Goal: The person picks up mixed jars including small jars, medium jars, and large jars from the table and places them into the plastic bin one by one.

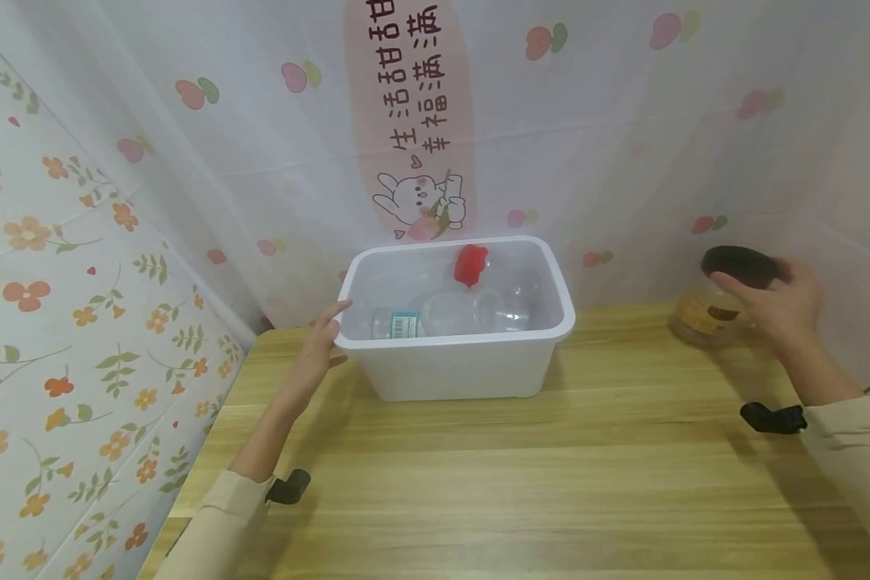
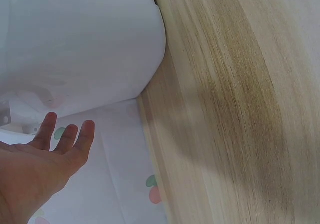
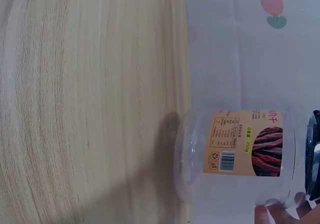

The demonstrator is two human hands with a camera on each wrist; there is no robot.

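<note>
At the right end of the table, my right hand grips a clear plastic jar near its black lid. The right wrist view shows the jar's orange label with a barcode and a picture of reddish-brown strips. Whether its base touches the table, I cannot tell. My left hand touches the left rim of a white plastic bin, fingers loosely spread. Inside the bin lie several clear containers, including one with a red cap and one with a blue-and-white label.
The bin stands on a wood-grain table against a white printed curtain at the back. Flower-patterned cloth hangs along the left side. A black wrist camera sits at the right sleeve, and another at the left.
</note>
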